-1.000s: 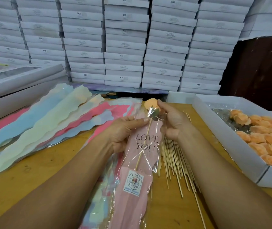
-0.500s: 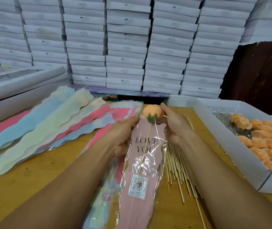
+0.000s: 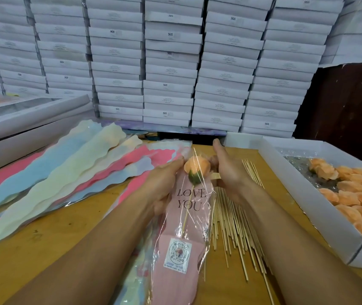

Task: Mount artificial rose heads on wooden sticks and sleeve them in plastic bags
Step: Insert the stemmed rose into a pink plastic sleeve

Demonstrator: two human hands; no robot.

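Note:
An orange rose head (image 3: 197,166) with green sepals sits on a thin wooden stick (image 3: 186,213) inside a pink plastic sleeve (image 3: 182,249) printed "LOVE YOU". My left hand (image 3: 164,186) grips the sleeve's left edge near the rose. At the right edge of the sleeve's mouth is my right hand (image 3: 227,172), its fingers curled on the plastic beside the rose and its thumb raised. A heap of loose wooden sticks (image 3: 235,219) lies under and right of the sleeve.
A white box (image 3: 307,208) with several orange rose heads (image 3: 356,192) stands at the right. Coloured wavy-edged sleeves (image 3: 65,172) fan out on the wooden table (image 3: 43,249) at the left. A long grey box (image 3: 28,122) lies far left; stacked white boxes (image 3: 171,62) wall the back.
The rose on its stick has slid down into the pink sleeve, its head now below the sleeve's mouth. Both hands have shifted to the sleeve's upper edges.

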